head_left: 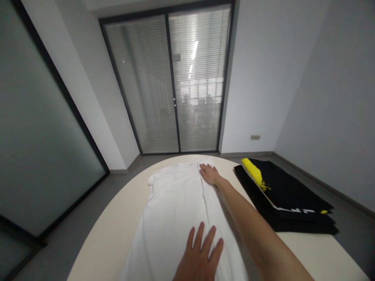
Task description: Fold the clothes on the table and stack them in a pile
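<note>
A white shirt (172, 203) lies spread lengthwise on a pale round table (117, 230), its right side folded in along a long crease. My left hand (202, 253) rests flat on the near part of the shirt, fingers stretched out and apart. My right hand (209, 173) reaches to the far end and lies flat on the folded edge near the shoulder, fingers extended.
A stack of folded black garments (290, 199) with yellow and white print sits on the table's right side. Beyond the table are grey floor, a glass door with blinds (175, 86), and a dark glass wall on the left.
</note>
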{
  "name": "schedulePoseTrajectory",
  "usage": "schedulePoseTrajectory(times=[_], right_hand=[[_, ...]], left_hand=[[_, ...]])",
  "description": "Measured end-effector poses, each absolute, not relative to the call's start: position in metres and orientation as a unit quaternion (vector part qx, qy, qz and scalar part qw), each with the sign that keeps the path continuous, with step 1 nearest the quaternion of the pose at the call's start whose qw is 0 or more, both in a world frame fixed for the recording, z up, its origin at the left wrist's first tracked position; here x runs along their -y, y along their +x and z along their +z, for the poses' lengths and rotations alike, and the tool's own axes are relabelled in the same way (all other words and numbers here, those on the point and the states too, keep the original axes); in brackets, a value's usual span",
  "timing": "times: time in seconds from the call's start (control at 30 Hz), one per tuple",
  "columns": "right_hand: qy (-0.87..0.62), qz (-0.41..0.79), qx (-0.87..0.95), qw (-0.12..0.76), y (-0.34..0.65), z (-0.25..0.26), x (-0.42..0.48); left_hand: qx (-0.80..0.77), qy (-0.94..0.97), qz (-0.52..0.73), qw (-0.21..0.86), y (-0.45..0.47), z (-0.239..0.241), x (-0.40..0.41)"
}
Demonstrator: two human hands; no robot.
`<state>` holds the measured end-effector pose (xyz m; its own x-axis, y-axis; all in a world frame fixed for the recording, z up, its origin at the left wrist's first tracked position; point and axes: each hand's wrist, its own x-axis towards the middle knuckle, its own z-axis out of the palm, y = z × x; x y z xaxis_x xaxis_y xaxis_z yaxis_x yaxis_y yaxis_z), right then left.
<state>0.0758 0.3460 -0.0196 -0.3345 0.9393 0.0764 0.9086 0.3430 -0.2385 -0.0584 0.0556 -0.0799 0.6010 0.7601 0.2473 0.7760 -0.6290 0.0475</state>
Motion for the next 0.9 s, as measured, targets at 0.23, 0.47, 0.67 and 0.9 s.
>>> schedulePoseTrajectory(times=[0.23,0.47,0.67,0.9], right_hand=[[-0.581,0.025,0.805,0.117,0.079,-0.006,-0.312],[-0.617,0.047,0.781,0.081,0.081,-0.017,-0.269],[-0.56,0.041,0.816,0.14,0.101,-0.021,-0.238],[-0.548,0.039,0.826,0.127,0.123,-0.02,-0.218]], left_hand=[[0.429,-0.897,-0.082,-0.069,-0.059,-0.05,-0.049],[0.452,-0.878,-0.1,-0.125,-0.054,-0.023,-0.035],[0.283,-0.948,-0.079,-0.125,-0.043,0.001,-0.018],[0.225,-0.968,-0.071,-0.087,-0.031,0.009,-0.002]])
